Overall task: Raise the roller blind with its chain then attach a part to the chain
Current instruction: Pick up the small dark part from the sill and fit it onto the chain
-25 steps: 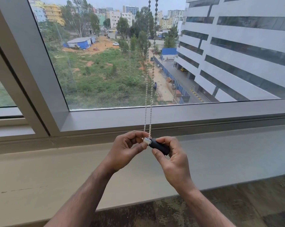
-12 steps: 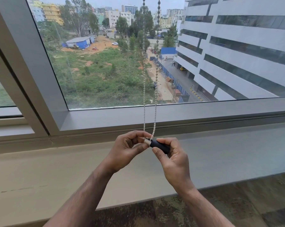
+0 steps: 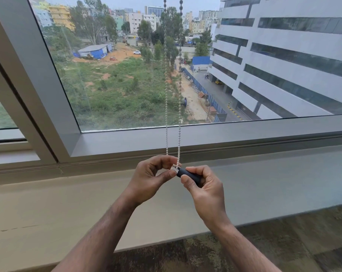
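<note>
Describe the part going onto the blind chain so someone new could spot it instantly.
Start at the big window and follow the white bead chain down to the sill, where both hands meet. The part is a short cylinder pinched in the right hand, its pale tip at the left hand. It is the only dark, solid piece there.

Large window pane (image 3: 186, 61) set in a grey metal frame (image 3: 205, 140); a slanted mullion (image 3: 34, 81) divides it from a second pane at left. Wide beige sill (image 3: 48, 209) below. Floor (image 3: 284, 244) dark, mottled green-brown carpet. Overcast daylight, flat and even. Outside: a white multi-storey building (image 3: 294, 55) at right, a grassy vacant lot (image 3: 117, 95), trees, distant blocks.
</note>
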Demonstrator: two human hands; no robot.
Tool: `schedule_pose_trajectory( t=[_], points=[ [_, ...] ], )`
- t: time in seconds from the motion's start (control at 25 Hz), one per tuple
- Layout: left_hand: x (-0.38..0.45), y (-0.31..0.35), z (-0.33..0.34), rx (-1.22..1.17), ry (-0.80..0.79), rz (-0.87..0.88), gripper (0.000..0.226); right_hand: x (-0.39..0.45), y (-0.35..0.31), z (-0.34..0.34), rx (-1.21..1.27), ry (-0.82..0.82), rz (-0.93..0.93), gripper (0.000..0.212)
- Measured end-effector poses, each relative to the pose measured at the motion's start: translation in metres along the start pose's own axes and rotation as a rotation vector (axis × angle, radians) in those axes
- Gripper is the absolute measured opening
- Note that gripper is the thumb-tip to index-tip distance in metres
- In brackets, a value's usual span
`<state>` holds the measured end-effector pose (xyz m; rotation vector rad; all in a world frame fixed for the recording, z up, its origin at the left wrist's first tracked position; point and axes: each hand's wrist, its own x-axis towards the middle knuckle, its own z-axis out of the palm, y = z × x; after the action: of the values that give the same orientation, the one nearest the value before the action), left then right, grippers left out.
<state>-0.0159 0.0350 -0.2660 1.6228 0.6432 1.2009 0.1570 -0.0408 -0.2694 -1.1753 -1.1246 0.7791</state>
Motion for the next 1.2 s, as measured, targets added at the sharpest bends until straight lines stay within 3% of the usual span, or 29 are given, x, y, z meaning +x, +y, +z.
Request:
schedule_pose_trajectory(
  t=[0.6, 1.2],
  points=[
    [0.0026, 0.0014, -0.0017, 0.128, -0.059, 0.021, 0.030, -0.0037, -0.0017, -0.0071, -0.076, -0.048, -0.147, 0.030],
    [0.0029, -0.0009, -0.0054, 0.232, -0.087, 0.005, 0.027, -0.0065, 0.0041, -0.0030, -0.007, -0.019, 0.042, 0.019]
  ],
)
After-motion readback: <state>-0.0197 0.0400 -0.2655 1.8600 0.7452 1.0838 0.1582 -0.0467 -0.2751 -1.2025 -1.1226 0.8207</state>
